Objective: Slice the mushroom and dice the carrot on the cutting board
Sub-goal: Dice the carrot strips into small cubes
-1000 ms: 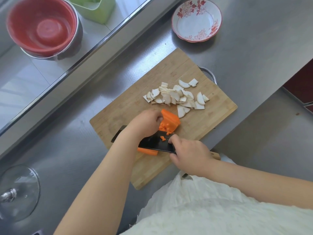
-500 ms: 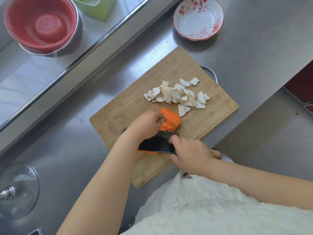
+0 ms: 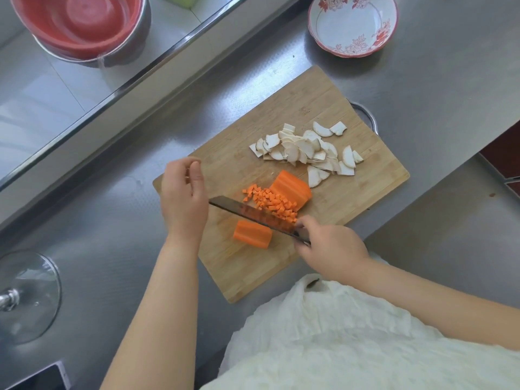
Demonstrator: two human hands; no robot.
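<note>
Wooden cutting board on a steel counter; near its middle, a heap of diced carrot against an uncut carrot chunk, sliced mushroom toward its far side. Right hand at the board's near edge, fingers wrapped round a cleaver, blade beside the dice, a second carrot piece nearer. Left hand over the board's left end, fingers loosely curled, gripping nothing.

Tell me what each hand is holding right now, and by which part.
The right hand grips the knife at its handle end, where the blade meets the handle. The left hand holds nothing, its fingers loosely curled.
</note>
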